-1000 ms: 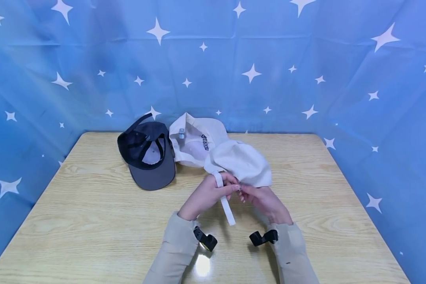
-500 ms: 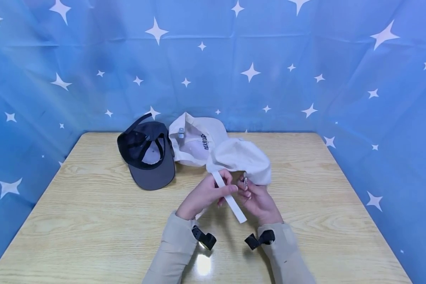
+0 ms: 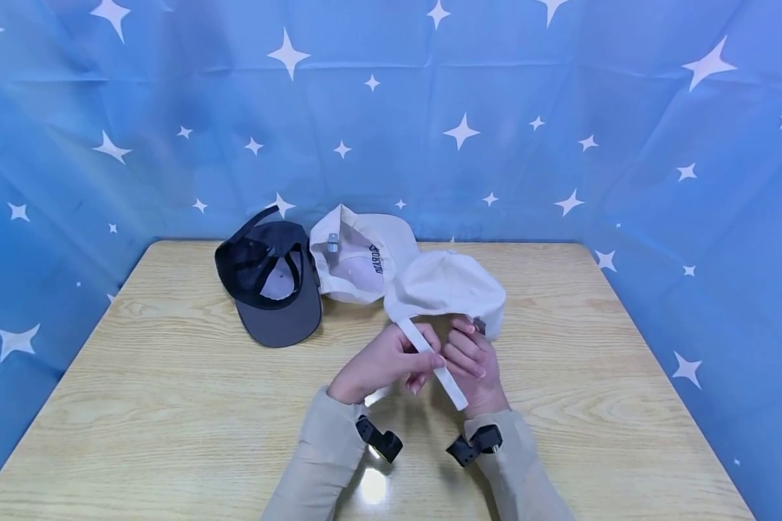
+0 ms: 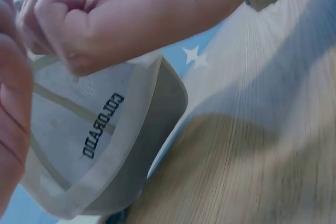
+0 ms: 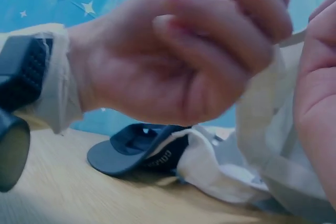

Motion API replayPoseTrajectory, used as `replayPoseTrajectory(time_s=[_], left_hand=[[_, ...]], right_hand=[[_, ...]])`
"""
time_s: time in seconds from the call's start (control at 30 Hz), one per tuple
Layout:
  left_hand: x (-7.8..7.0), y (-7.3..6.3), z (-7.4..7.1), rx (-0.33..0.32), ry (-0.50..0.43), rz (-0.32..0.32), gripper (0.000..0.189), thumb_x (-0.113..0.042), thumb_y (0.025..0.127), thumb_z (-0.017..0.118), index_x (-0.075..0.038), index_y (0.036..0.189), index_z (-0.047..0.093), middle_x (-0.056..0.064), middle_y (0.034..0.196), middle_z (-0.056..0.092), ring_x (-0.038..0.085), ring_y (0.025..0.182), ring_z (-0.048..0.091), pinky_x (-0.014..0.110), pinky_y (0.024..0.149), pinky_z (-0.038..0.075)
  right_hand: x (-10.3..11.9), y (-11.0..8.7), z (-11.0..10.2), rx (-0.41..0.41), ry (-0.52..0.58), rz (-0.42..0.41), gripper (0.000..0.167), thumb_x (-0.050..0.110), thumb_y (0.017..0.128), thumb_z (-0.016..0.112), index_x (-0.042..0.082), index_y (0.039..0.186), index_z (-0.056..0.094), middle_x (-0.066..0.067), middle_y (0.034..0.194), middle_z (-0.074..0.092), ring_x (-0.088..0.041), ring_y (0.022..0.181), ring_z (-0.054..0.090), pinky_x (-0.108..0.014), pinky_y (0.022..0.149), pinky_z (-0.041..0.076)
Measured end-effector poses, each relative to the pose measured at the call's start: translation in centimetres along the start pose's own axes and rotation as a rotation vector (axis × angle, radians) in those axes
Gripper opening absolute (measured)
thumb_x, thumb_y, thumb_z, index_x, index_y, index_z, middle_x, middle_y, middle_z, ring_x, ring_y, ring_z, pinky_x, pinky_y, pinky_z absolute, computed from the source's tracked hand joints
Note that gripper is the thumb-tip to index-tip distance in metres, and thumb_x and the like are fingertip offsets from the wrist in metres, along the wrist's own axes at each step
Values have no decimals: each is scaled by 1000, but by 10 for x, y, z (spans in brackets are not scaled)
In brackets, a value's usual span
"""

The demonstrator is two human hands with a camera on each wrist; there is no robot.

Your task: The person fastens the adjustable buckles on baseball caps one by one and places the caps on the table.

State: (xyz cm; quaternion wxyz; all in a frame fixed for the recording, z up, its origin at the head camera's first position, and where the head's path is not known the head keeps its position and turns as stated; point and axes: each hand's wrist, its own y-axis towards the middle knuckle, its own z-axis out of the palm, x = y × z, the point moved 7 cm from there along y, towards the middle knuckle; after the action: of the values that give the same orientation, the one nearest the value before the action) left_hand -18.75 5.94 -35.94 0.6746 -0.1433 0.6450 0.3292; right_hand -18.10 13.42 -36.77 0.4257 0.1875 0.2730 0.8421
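Note:
A white baseball cap [image 3: 446, 282] is held crown up, its back opening facing me. My left hand [image 3: 381, 365] pinches the cap's loose white strap [image 3: 455, 391] between thumb and fingers, the free end hanging past the thumb. At the right side of the opening, my right hand [image 3: 478, 369] has its fingers curled and grips the cap's edge beside the small metal buckle [image 3: 479, 327]. In the left wrist view, dark COLORADO lettering shows inside the cap [image 4: 139, 135]. The right wrist view has my left hand [image 5: 184, 56] in front of the cap, hiding the strap.
A second white cap [image 3: 358, 271] lies behind, with its inside showing and its strap end undone. To its left lies a dark cap [image 3: 283, 325] with a grey brim. Both rest on the wooden table [image 3: 169, 405], near the blue star-patterned backdrop [image 3: 391, 174].
My right hand has moved from beside the left fingertips to the buckle side and turned, fingers curling. The strap's free end has swung right. The cap has shifted slightly right.

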Motion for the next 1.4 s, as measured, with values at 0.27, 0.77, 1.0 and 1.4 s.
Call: replayPoseTrajectory(time_s=[0.27,0.77,1.0,1.4], left_hand=[[-21,-3,-9,-236,-76,75,12,-6,85,59,-1,85,48,11,65,56,19,53,52,29,47,41],[-30,-2,-10,-261,-48,120,11,-10,89,54,-5,84,46,13,100,64,24,73,55,24,48,37],[-23,-3,-16,-258,-110,145,8,-8,89,54,-6,84,48,15,103,63,24,79,56,25,49,41],[-15,-7,-35,-440,-147,170,14,-13,86,60,-4,89,49,13,75,56,20,64,53,25,53,43]], right_hand=[[-3,0,-7,-26,-104,-15,23,18,96,32,5,92,51,6,58,32,-5,44,28,-18,55,36],[14,-11,-41,-548,-543,-73,23,0,94,35,3,93,57,-7,86,62,-10,66,58,-17,62,47],[13,-11,-38,-518,-476,-67,28,-4,94,29,-3,104,55,-13,95,62,-16,75,62,-18,63,47],[5,-7,-27,-294,-232,-32,17,-1,91,39,-2,106,48,-8,91,55,-13,70,54,-15,57,40]])
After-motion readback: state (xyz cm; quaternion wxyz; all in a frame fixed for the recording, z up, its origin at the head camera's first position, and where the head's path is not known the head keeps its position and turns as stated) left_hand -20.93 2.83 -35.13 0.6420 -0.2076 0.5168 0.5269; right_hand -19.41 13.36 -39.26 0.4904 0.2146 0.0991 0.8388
